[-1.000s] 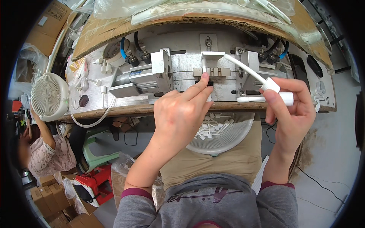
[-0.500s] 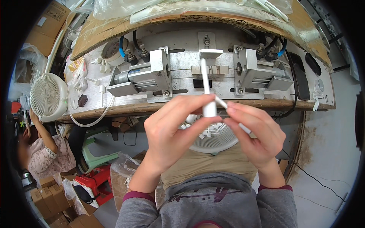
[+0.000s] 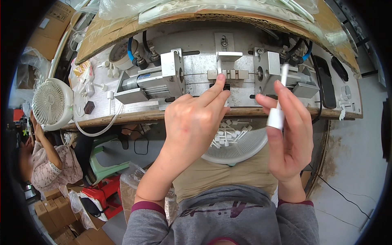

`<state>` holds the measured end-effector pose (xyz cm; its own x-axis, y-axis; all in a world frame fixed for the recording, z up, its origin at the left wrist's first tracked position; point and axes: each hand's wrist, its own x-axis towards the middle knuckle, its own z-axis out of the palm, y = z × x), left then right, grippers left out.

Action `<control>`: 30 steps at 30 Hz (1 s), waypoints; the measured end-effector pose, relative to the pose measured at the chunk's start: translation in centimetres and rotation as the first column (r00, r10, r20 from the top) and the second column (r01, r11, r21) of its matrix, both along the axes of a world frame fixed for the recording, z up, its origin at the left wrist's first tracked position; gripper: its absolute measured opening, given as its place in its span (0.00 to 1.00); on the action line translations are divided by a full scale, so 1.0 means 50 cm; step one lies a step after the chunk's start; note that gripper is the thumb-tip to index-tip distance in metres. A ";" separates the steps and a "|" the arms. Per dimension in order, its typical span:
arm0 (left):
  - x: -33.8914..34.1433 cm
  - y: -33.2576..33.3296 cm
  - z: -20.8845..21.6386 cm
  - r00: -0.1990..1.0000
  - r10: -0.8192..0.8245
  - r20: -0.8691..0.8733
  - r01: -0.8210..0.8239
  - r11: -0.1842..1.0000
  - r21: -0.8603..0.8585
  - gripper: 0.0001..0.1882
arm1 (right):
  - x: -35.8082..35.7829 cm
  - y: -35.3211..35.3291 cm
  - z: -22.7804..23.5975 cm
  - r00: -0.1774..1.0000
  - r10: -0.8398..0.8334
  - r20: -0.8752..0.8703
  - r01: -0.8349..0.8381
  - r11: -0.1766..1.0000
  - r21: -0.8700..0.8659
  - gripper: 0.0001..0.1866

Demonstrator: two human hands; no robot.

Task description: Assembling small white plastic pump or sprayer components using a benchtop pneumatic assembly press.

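Note:
My left hand (image 3: 195,120) reaches over the bench edge with index and middle fingers stretched out. Its index fingertip rests on a white plastic stem (image 3: 219,66) lying in the notched metal block (image 3: 241,74); the thumb is hidden. My right hand (image 3: 292,134), raised to the right of the block, holds a white plastic piece (image 3: 275,118) with a thin stem and a wide cylindrical head, stem upward. Below the hands, a white mesh basket (image 3: 245,157) holds several similar white pieces (image 3: 228,134).
Metal cylinder assemblies flank the block, left (image 3: 173,73) and right (image 3: 265,75). Cardboard (image 3: 134,34) overhangs the bench's back. A white fan (image 3: 52,104) stands at left; a black phone (image 3: 324,81) lies at right. Another person (image 3: 57,163) sits at far left.
My hands have moved apart. The left went forward, onto the stem in the block; the right moved right and up with one white piece, which now points upward.

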<state>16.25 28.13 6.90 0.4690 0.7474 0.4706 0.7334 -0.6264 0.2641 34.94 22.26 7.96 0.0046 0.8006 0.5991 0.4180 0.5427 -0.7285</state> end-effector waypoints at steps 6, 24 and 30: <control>-0.007 0.003 -0.009 0.999 -0.016 0.044 0.016 1.000 0.001 0.16 | 0.005 0.021 -0.014 0.999 -0.044 -0.003 0.044 0.992 0.115 0.20; -0.070 -0.106 0.028 0.881 -0.126 0.457 0.232 0.955 -0.184 0.18 | -0.057 0.083 -0.004 0.634 -0.020 0.773 0.013 1.000 0.015 0.12; -0.071 -0.099 0.062 0.789 -0.111 0.604 0.181 0.982 -0.056 0.08 | -0.047 0.092 0.004 0.695 0.031 0.718 -0.054 0.998 0.009 0.10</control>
<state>12.68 23.17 10.02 0.2294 0.7538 0.6157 0.3099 -0.6562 0.6880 32.59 26.85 8.18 -0.4695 0.7727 0.4273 0.7834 0.5877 -0.2020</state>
